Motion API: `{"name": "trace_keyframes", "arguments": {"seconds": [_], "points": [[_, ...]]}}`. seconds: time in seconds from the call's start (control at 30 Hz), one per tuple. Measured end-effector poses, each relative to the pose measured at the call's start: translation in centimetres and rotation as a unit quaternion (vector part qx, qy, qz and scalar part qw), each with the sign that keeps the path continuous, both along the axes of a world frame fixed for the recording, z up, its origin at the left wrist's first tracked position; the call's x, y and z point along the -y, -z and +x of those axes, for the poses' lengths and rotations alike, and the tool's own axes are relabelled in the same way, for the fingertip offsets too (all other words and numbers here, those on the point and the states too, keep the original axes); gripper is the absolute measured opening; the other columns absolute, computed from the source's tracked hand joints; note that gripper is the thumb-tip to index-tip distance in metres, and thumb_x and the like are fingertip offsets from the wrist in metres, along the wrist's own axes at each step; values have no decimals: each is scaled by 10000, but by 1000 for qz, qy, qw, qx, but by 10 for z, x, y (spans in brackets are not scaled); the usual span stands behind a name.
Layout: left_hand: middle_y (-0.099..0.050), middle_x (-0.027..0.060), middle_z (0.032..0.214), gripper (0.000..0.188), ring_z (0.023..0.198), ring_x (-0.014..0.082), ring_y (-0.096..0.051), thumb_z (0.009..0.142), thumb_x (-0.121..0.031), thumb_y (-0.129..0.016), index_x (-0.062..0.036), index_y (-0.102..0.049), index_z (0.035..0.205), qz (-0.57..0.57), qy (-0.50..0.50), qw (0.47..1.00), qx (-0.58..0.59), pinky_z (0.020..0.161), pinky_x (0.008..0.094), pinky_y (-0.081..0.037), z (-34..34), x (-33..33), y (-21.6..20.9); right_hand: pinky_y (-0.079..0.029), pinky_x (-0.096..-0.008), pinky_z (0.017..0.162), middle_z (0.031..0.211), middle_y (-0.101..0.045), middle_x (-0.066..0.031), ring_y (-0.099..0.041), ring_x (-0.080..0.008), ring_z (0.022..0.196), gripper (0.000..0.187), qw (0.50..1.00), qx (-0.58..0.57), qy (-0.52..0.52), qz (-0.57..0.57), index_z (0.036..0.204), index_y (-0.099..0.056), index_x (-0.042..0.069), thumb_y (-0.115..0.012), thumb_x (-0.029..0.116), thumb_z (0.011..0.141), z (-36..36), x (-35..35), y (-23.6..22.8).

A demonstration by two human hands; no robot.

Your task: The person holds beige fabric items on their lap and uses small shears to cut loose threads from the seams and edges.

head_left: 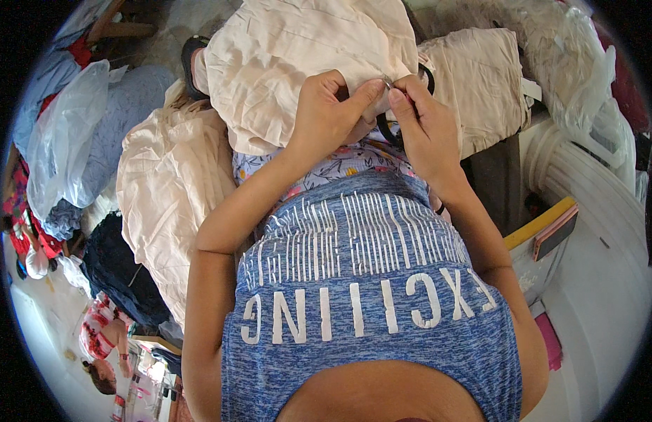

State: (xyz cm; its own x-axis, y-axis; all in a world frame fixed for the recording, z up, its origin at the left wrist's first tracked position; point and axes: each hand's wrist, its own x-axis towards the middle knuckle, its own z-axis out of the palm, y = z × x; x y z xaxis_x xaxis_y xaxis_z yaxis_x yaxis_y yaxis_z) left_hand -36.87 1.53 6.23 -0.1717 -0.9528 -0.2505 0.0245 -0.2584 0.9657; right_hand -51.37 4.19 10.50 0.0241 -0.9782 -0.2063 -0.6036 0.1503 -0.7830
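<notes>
Containers: at far left, a clear plastic bag (65, 141), thin-walled and crumpled, lying against blue-grey cloth (132, 126); cannot tell whether inside the bag or behind it. At upper right, clear plastic wrap (579, 84), bunched in glossy folds; contents indistinct.

Workpiece position: beige cloth (283, 63) spread over the lap, above a floral garment (250, 167); matt, soft, with many shallow creases and rounded outer folds.

Left hand (326, 112): nearly closed, with thumb extended and fingers curled, pinching the beige cloth near its right side. Right hand (431, 126): thumb and forefinger brought together on a small metallic piece (388, 82), almost touching the left thumb; too small to identify. Close to the right hand, black curved parts (388, 132), smooth and loop-like; cannot tell to what attached.

Adjacent materials: to the left, a loose beige heap (171, 162), deeply wrinkled, with dark navy cloth (118, 271) beside it. To the right, a flatter beige stack (473, 91), roughly rectangular, above a dark panel (491, 176). Farther right, white moulded ridges (551, 158), curved and hard-looking; below, a yellow bar (544, 221), straight-edged, beside a thin rectangular object (554, 233).
</notes>
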Motion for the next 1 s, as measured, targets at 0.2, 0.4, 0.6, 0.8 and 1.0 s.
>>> {"name": "trace_keyframes", "arguments": {"seconds": [0.2, 0.4, 0.6, 0.8, 1.0], "points": [[-550, 30, 516, 278, 438, 40, -453, 782, -167, -659, 32, -571, 609, -9, -4, 1000, 6, 358, 216, -315, -1, -2, 5, -399, -394, 524, 647, -568, -155, -564, -319, 587, 224, 999, -34, 5, -9, 879, -532, 64, -452, 273, 889, 1, 2, -2], [-527, 11, 501, 282, 427, 28, -433, 791, -154, -654, 24, -561, 592, -9, -5, 1000, -20, 348, 203, -293, -2, -4, 2, -407, -404, 535, 672, -585, -156, -577, -329, 617, 224, 999, -46, 7, -19, 880, -531, 69, -450, 278, 889, 2, 2, -1], [-664, 74, 846, 162, 742, 94, -604, 804, -90, -634, 29, -653, 912, 25, 35, 999, 30, 648, 217, -477, 2, -7, 0, -408, -404, 527, 664, -587, -148, -576, -324, 603, 215, 998, -48, 9, -26, 878, -540, 70, -464, 271, 884, 1, 1, -1], [-663, 70, 841, 164, 742, 88, -600, 802, -95, -638, 27, -652, 910, 34, 33, 999, 20, 644, 215, -474, 1, -7, -3, -408, -401, 514, 659, -588, -146, -575, -324, 591, 200, 998, -51, 9, -28, 875, -540, 67, -478, 257, 878, 2, 3, -4], [-659, 64, 820, 157, 727, 80, -595, 801, -96, -636, 26, -644, 900, 53, 35, 998, -6, 624, 214, -469, 2, -6, -4, -406, -402, 512, 652, -577, -156, -570, -332, 590, 192, 997, -62, 2, -47, 868, -535, 64, -484, 249, 873, 0, 2, -1]]}}
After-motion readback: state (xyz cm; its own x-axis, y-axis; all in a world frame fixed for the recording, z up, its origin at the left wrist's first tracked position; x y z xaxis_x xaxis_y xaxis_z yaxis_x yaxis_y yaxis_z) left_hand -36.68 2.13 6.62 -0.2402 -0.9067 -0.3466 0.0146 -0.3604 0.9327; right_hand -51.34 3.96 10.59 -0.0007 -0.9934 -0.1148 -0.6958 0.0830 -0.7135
